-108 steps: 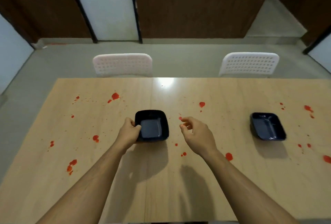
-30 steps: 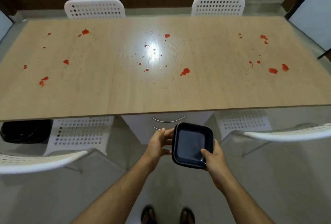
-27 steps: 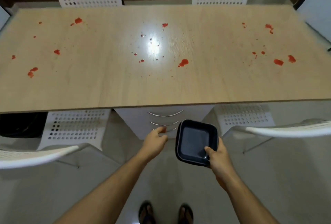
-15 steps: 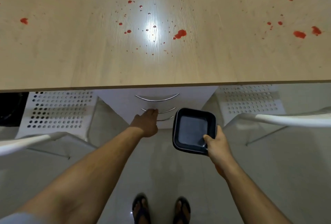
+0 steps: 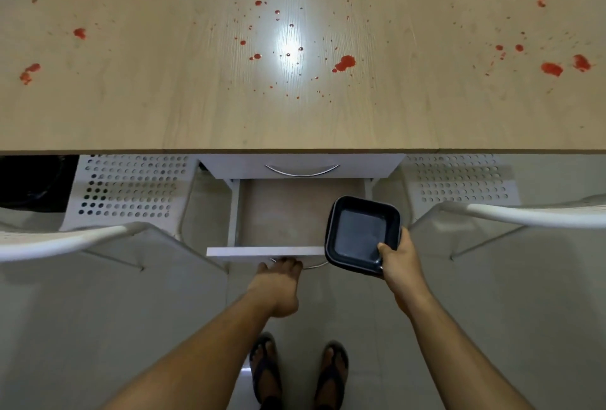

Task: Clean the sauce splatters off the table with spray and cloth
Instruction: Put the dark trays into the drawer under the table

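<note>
Standing at the near edge of the table (image 5: 131, 108), red sauce splatters (image 5: 344, 63) scattered across its wood from far left to far right, none wiped. No spray or cloth anywhere in view.

Left hand (image 5: 278, 281) reaching under the lip of the open drawer (image 5: 282, 213), fingers curled around the handle there, most likely to keep the drawer pulled out. Drawer floor bare where visible, so room for what comes next. Upper drawer (image 5: 301, 165) above it closed, curved handle showing.

Right hand (image 5: 398, 260) gripping the near right corner of the black tray (image 5: 362, 234), thumb inside the rim, fingers underneath. A second rim visible along the left and near edges, so probably two trays stacked. Held over the right half of the drawer, seemingly for stowing, clearing the tabletop before wiping.

White chairs (image 5: 537, 216) on left and right, tucked beneath the table. Sandalled feet (image 5: 267, 373) on the floor below.
</note>
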